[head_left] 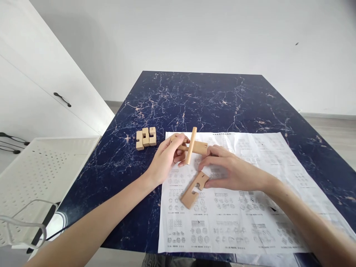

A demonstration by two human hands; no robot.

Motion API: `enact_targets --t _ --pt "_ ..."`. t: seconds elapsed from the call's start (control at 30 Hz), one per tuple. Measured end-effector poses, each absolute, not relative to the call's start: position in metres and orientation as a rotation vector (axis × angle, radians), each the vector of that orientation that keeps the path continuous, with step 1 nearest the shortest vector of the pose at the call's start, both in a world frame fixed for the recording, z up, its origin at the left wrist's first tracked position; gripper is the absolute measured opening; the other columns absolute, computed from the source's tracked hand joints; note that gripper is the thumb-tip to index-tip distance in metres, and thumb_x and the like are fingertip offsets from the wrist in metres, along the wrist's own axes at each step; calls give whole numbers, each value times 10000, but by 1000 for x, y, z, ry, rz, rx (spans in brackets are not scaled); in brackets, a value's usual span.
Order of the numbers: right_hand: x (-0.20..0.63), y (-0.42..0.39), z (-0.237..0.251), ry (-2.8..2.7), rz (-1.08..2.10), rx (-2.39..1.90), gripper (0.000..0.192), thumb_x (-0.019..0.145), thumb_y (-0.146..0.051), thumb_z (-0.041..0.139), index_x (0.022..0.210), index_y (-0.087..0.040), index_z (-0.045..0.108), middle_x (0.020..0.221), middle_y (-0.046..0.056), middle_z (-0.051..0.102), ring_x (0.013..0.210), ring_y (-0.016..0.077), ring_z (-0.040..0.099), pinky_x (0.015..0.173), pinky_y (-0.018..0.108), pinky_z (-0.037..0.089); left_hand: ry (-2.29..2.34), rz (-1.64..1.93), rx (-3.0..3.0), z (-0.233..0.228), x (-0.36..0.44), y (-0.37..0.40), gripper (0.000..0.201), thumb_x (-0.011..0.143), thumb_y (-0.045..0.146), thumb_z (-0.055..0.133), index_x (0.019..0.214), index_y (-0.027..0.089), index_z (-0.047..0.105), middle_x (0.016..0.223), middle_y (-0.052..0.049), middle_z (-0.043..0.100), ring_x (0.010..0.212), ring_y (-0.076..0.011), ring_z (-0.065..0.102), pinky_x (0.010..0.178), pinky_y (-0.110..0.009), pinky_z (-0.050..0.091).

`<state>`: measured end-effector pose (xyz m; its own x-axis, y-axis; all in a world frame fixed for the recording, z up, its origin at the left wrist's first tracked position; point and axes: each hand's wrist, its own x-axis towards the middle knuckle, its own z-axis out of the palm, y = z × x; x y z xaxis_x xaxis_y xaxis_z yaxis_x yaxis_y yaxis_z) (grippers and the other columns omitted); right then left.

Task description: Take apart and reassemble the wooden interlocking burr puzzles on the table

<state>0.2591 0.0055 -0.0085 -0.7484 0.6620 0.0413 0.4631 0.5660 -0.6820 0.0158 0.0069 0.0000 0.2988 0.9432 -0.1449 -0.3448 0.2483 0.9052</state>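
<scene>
My left hand is closed around joined wooden puzzle pieces above the paper sheet. A slim rounded stick crosses a flat wooden piece there; my fingers cover part of the join. Between the thumb and a finger of my right hand is the upper corner of a flat notched puzzle piece, marked with a short dark stroke. This piece is tilted, with a rounded cut-out in one side. Whether it touches the paper, I cannot tell.
Three notched wooden blocks stand together left of the paper, one marked with a number. A creased sheet of printed diagrams covers the near right of the dark blue marbled table. On the left are a white cabinet and a perforated white surface.
</scene>
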Motion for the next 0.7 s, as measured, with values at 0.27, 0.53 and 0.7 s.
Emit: enact_targets --t 0.27,0.53,0.7 --pt "255 3 -11 -2401 1052 -921 289 927 -499 826 1108 -285 751 1232 72 717 1174 328 652 985 488 562 742 879 1084 0 14 7 416 1038 562 626 915 165 639 699 26 530 554 -77 425 497 -199 357" --pt "252 1 -7 -2287 1249 -932 267 994 -494 742 996 -228 766 971 53 733 818 213 628 741 361 535 645 722 1044 4 14 6 457 969 614 703 869 176 618 684 37 515 537 -80 377 468 -215 299" --pt "252 0 -12 -2168 1370 -864 196 978 -432 777 1043 -249 804 902 31 722 757 178 606 653 313 507 734 732 1044 2 12 8 558 888 691 749 748 162 640 652 44 484 564 -79 388 522 -214 344"
